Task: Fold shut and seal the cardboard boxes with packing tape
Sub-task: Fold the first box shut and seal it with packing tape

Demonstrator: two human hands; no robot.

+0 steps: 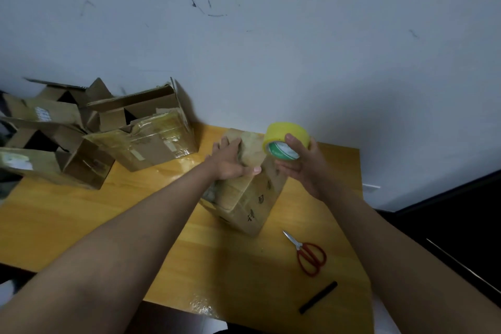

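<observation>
Near the counter's [81, 225] far edge: left hand [230, 160] flat on the box [252, 198], fingers spread over the closed flaps; right hand [301, 165] curled around the tape roll [287, 138] (scissors [309, 253] nearby). Best pressed firmly while drawing tape straight along the seam.

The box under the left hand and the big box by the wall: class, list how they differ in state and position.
The box under the left hand has its flaps folded down, pressed by the left hand; the big box by the wall stands with flaps up, open. The first sits mid-table and looks smaller; the second sits at the table's far left. Both are brown cardboard with glossy tape.
</observation>
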